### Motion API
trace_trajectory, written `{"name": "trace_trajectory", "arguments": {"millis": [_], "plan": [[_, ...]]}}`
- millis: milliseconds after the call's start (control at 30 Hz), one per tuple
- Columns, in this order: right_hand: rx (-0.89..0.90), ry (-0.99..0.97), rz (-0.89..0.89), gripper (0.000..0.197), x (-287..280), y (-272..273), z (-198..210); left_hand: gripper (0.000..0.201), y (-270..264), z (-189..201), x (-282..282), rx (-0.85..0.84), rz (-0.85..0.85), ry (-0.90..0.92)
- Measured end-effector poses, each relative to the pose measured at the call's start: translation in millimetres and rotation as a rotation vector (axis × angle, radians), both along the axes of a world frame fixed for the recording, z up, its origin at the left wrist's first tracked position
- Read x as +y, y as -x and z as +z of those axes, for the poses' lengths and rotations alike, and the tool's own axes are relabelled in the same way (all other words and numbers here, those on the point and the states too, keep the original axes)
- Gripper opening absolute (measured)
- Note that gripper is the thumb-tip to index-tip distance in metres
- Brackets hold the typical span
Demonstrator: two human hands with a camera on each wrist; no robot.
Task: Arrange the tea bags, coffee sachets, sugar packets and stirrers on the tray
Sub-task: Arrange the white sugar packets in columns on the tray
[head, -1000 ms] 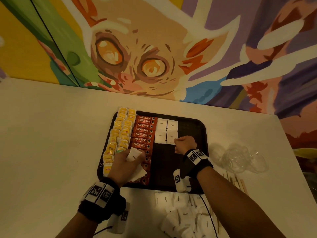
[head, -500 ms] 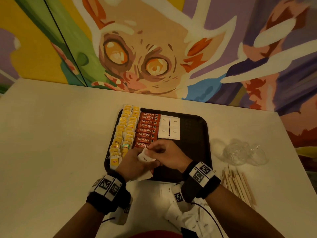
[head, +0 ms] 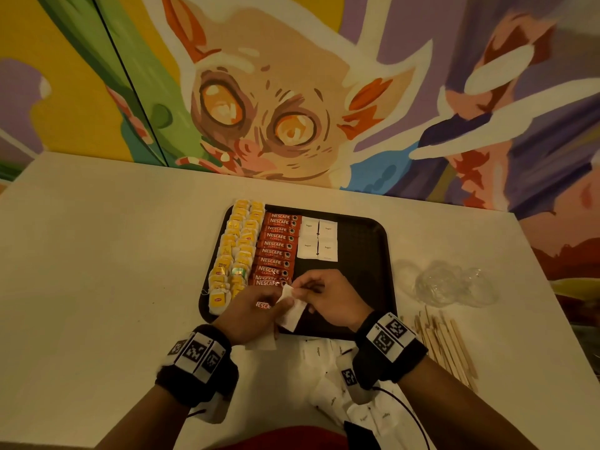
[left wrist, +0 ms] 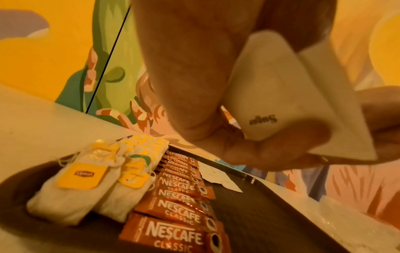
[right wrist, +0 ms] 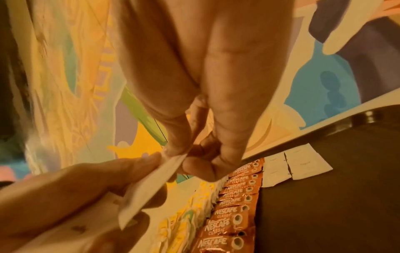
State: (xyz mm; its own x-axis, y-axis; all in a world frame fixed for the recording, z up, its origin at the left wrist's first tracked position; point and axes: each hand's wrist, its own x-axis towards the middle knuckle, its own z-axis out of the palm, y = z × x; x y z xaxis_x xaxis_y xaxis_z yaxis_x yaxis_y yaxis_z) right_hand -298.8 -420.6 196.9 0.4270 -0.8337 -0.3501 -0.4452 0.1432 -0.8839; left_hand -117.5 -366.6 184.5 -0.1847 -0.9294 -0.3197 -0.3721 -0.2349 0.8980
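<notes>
On the tray [head: 383, 254], tea bags [head: 233, 251] run along its left edge, coffee sachets [head: 276, 248] just right of them, four sugar packets [head: 318, 238] beside those, toward the far edge. Stirrers [head: 444, 345] lie on the tabletop [head: 97, 271] off the tray's right near corner; loose sugar packets [head: 328, 362] lie before its near edge.

I can read "NESCAFE CLASSIC" in white on the red-orange coffee sachets [left wrist: 173, 212], "Lipton" on the yellow paper tag of the nearest white tea bag [left wrist: 83, 173], and "Sugar" on the white paper sugar packets [head: 318, 237] lying on the tray and the white packet [left wrist: 279, 95] in my left hand.
</notes>
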Motion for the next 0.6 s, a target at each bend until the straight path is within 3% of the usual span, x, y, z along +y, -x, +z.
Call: {"name": "trace_trajectory", "arguments": {"millis": [133,267,400,600], "plan": [[-0.127,-0.088,-0.108,0.012,8,1,3,0.023,5,2,3,0.172,0.156,0.003],[-0.252,-0.248,-0.133,0.026,25,2,2,0.021,10,0,5,0.138,0.313,0.087],[-0.310,-0.268,-0.161,0.018,31,3,1,0.027,15,2,4,0.183,0.386,0.071],[-0.315,-0.250,-0.214,0.023,32,1,-1,0.022,18,1,1,0.314,0.475,0.004]]}}
